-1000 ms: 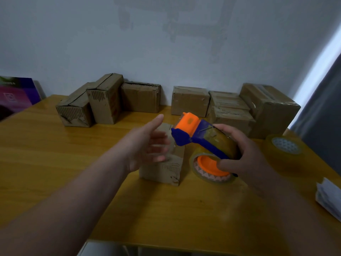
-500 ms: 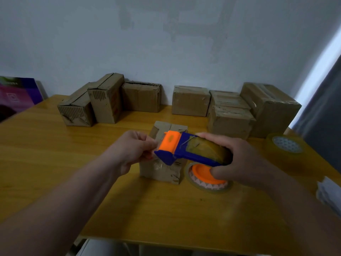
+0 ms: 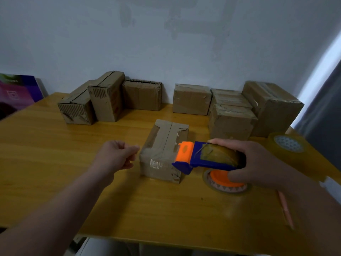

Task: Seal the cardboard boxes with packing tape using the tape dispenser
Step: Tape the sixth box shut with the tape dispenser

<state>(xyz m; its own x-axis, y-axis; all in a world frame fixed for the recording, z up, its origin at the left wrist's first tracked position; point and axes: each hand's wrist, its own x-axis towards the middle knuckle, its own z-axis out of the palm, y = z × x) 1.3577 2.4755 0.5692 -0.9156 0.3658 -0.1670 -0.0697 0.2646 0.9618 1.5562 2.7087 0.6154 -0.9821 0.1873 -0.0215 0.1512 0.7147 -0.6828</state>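
At the box's (image 3: 164, 150) near right corner, tape dispenser (image 3: 208, 158): rigid plastic, likely light; take it by the body.
Box: small cardboard, probably light and apt to slide; brace its left side.
Right hand (image 3: 258, 163): right of the box, wrapped round the dispenser.
Left hand (image 3: 116, 156): just left of the box, fingers curled; whether it pinches tape, cannot tell.

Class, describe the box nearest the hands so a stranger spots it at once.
On the table, boxes line the back wall. One box lies alone in front of them, between the left hand and the tape dispenser. Unlike the rest, it sits apart, mid-table.
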